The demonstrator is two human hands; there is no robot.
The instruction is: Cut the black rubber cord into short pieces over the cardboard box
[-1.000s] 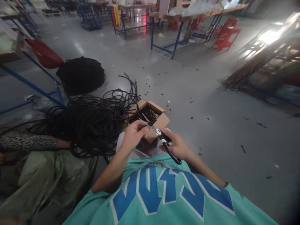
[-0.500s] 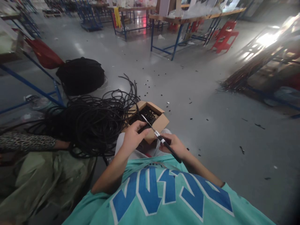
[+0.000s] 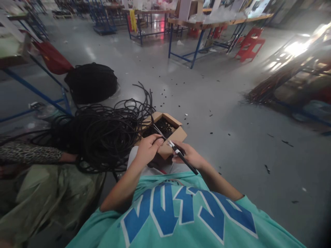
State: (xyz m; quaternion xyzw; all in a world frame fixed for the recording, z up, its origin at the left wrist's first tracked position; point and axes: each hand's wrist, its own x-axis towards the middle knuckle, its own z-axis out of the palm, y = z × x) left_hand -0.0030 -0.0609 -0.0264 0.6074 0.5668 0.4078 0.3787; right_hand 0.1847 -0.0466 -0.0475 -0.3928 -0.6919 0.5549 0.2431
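Observation:
My right hand (image 3: 189,155) is wrapped round a long thin tool (image 3: 184,160) with a black handle, a white band and a narrow metal shaft; its exact kind is not clear. The shaft points up and left, past the fingertips of my left hand (image 3: 148,147). Thumb and fingers of that hand are pinched together, and a dark bit shows at the tips, too small to name. Just beyond both hands, an open cardboard box (image 3: 179,135) holds many small black pieces (image 3: 164,126).
A large tangle of black cable or tubing (image 3: 98,137) lies left of the box. Behind it sits a black bundle (image 3: 91,82). Another person's patterned sleeve (image 3: 28,154) reaches in at left. Small black scraps dot the floor (image 3: 232,106). Red stools (image 3: 249,46) and a table (image 3: 196,23) stand further back.
The tool and my right hand have shifted slightly up and left, the shaft now lying closer along my left fingertips. The whole view has moved a little.

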